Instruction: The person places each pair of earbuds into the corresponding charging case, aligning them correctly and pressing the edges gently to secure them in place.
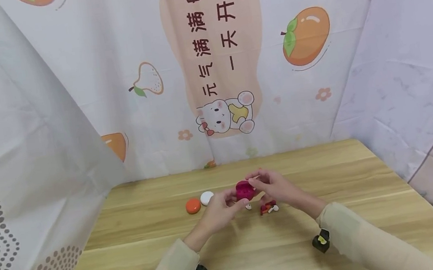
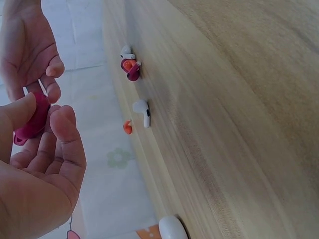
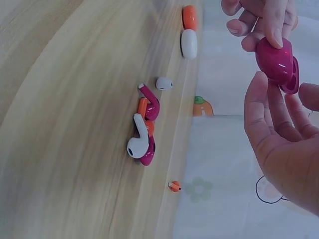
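Note:
My left hand point(image 1: 219, 208) grips a magenta earbud case point(image 1: 244, 191) above the table, thumb on one side and fingers on the other. The case's lid is raised, so its inside faces the head camera. My right hand point(image 1: 274, 186) is at the case's right side, its fingertips right at the lid and its fingers loosely bent. Below, magenta, orange and white earbuds point(image 3: 148, 119) lie in a small heap. A white earbud point(image 3: 164, 83) lies apart from the heap, and an orange earbud point(image 3: 174, 186) lies farther back.
An orange case point(image 1: 193, 205) and a white case point(image 1: 207, 197) stand side by side on the wooden table point(image 1: 141, 247), left of my hands. A printed cloth point(image 1: 149, 130) hangs behind the table's back edge, with more cloth at both sides.

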Demonstrator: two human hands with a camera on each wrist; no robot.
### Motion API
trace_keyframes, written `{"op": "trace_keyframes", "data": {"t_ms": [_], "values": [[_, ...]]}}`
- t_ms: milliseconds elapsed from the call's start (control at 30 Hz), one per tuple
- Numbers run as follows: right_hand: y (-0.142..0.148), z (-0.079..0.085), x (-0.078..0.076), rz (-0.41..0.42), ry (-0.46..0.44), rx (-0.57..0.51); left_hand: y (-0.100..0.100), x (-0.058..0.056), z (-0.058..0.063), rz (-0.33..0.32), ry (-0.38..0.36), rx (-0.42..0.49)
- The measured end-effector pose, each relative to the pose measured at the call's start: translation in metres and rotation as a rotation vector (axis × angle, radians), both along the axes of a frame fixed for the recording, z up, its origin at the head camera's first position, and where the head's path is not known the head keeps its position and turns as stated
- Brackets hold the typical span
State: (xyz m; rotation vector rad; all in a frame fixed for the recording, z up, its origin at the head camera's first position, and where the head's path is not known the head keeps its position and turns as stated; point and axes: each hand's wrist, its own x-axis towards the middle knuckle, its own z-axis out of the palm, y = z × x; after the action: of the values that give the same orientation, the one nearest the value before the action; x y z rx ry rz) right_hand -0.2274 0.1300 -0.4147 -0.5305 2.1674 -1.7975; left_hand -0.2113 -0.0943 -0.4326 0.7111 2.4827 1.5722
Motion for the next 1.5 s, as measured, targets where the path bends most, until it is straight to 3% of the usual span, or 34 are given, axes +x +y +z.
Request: {"op": "trace_keyframes", "data": {"t_ms": [367,567,633,867,1133,1300,1500], "values": [[0.004,0.007,-0.002,0.015,0.037,0.014,-0.003,0.001,0.005,0.002,0.004,-0.022],[0.013,0.005,-0.008,-0.025,0.091,0.095,-0.004,0.005,0.005,0.002,-0.022,-0.006],[0.017,0.003,-0.01,-0.009,0.135,0.151,-0.005,0.006,0.005,0.004,-0.025,-0.006],[0.03,-0.006,-0.015,0.114,0.418,0.467,-0.005,0.007,0.005,0.018,-0.027,-0.015],[0.043,-0.03,-0.025,0.228,0.585,0.711,-0.002,0.004,0.006,0.021,-0.014,-0.044],[0.045,-0.04,-0.029,0.252,0.643,0.724,-0.002,0.004,0.005,0.02,-0.016,-0.04],[0.044,-0.045,-0.031,0.268,0.612,0.705,-0.002,0.004,0.003,0.014,-0.033,-0.024]]}}
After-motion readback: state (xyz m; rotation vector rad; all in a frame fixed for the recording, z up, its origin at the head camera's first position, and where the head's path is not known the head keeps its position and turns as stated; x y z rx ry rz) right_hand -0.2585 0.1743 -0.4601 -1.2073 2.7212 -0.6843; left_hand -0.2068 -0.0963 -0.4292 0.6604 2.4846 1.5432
